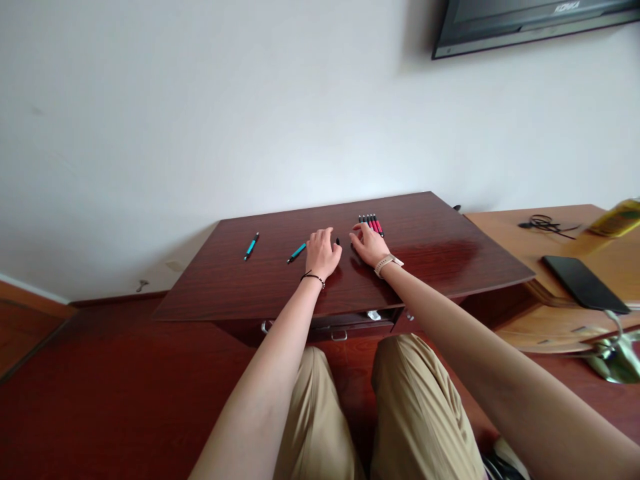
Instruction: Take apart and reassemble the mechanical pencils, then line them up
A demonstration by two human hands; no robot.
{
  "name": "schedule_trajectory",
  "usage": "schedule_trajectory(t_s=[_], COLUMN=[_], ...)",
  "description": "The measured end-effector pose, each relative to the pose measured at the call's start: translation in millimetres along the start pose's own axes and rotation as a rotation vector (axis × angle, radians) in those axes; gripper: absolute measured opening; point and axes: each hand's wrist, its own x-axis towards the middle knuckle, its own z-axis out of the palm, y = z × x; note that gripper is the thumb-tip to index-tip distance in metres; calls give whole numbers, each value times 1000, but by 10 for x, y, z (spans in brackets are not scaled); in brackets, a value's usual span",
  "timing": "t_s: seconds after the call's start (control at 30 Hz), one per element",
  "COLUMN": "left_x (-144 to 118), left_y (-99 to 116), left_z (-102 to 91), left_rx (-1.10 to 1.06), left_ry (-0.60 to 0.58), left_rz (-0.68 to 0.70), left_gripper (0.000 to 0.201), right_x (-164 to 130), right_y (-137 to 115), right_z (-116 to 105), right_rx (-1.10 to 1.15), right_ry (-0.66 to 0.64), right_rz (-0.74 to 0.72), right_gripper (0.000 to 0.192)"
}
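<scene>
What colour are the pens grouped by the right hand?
Pink-red with black ends, seen in the head view.

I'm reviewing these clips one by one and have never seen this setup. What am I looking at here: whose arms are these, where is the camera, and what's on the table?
There is one picture, from a camera worn on a person's head, looking forward and down. No machine is involved: the two bare arms belong to the wearer, who sits with knees in tan trousers below a low dark wooden table.

The left hand, with a thin black wrist band, rests on the table; a small dark tip shows by its thumb, too small to tell what it is or whether it is gripped. The right hand, with a pale wrist strap, touches a row of red pens lying side by side.

Two blue pens lie apart to the left. On a lighter table at right are a black phone and a cable.
</scene>
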Motion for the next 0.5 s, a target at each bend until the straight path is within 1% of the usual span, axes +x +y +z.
schedule_trajectory(t_s=[0.1,0.2,0.27,0.37,0.5], left_x=[-15,-22,-28,-56,-128], left_y=[-7,-37,-85,-230,-549], left_z=[-64,-112,-139,-202,-359], left_rx=[-31,-20,6,34,53], left_ry=[105,218,268,287,274], left_rz=[-67,-181,-262,-340,-373], left_gripper=[44,39,35,35,37], right_x=[-8,-18,-24,-29,-27], right_y=[-26,-55,-70,-79,-57], right_z=[-38,-76,-96,-109,-96], right_rx=[13,11,6,-4,11], right_ry=[26,36,31,37,54], right_rz=[12,28,42,52,63], right_gripper=[36,38,40,43,44])
